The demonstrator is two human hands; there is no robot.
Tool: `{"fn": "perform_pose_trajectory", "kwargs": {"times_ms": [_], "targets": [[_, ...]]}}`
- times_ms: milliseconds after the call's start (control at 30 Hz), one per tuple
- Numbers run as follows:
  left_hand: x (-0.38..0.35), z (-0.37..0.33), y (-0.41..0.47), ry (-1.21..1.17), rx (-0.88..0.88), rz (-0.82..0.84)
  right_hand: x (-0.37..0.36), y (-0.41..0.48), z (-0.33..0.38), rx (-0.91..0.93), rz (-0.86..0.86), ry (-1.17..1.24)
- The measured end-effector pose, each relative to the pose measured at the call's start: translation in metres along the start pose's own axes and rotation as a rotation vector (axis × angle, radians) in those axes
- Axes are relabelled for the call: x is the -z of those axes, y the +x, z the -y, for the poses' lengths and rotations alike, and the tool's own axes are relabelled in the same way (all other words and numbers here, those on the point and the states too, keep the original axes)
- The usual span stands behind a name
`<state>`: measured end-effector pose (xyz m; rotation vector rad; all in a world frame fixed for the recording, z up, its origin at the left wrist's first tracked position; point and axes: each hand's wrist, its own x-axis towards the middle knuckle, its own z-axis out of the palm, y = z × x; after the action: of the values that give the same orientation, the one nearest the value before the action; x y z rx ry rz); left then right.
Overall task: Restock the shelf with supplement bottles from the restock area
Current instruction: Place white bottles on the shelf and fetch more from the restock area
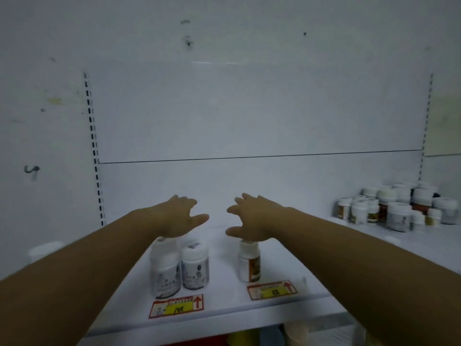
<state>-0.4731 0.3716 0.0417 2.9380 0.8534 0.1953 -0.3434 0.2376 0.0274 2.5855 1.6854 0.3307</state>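
Two grey-labelled bottles (166,268) and an orange-labelled bottle (250,263) stand near the front edge of the shelf (224,303). My left hand (178,216) and right hand (252,218) hover over them with fingers spread, gripping nothing, perhaps brushing the caps. A cluster of bottles (396,208) sits far right.

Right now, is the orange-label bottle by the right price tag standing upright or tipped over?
Upright. The orange-label bottle stands on its base on the shelf, white cap on top, below the right hand.

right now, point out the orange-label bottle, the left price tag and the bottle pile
orange-label bottle (254,268): head view, on its label
left price tag (176,307): head view, on its yellow patch
bottle pile (398,217): head view, on the front jar's side
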Motion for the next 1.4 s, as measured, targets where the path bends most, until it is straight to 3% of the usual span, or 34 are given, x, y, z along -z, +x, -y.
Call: {"fn": "perform_pose_trajectory", "kwargs": {"times_ms": [133,300,467,667,833,1000,1200,1400], "targets": [[0.012,-0.075,-0.002,0.042,-0.102,-0.091,0.005,-0.045,-0.040,0.000,-0.041,0.073],[0.009,-0.207,0.009,0.031,-0.240,-0.083,0.001,-0.133,-0.144,-0.065,-0.075,-0.050],[-0.017,-0.331,0.016,0.005,-0.391,-0.031,-0.013,-0.222,-0.240,-0.207,0.000,-0.032],[-0.047,-0.429,0.040,-0.004,-0.515,0.045,-0.031,-0.284,-0.321,-0.352,0.063,0.055],[-0.086,-0.491,0.076,0.096,-0.578,0.066,-0.058,-0.299,-0.373,-0.359,0.105,0.079],[-0.082,-0.524,0.129,0.043,-0.623,0.061,-0.066,-0.284,-0.433,-0.362,0.173,-0.026],[-0.097,-0.559,0.198,0.380,-0.701,-0.119,-0.073,-0.244,-0.500,-0.412,0.136,-0.001],[-0.135,-0.580,0.242,0.514,-0.720,-0.058,-0.104,-0.213,-0.549,-0.432,0.132,0.024]]}}
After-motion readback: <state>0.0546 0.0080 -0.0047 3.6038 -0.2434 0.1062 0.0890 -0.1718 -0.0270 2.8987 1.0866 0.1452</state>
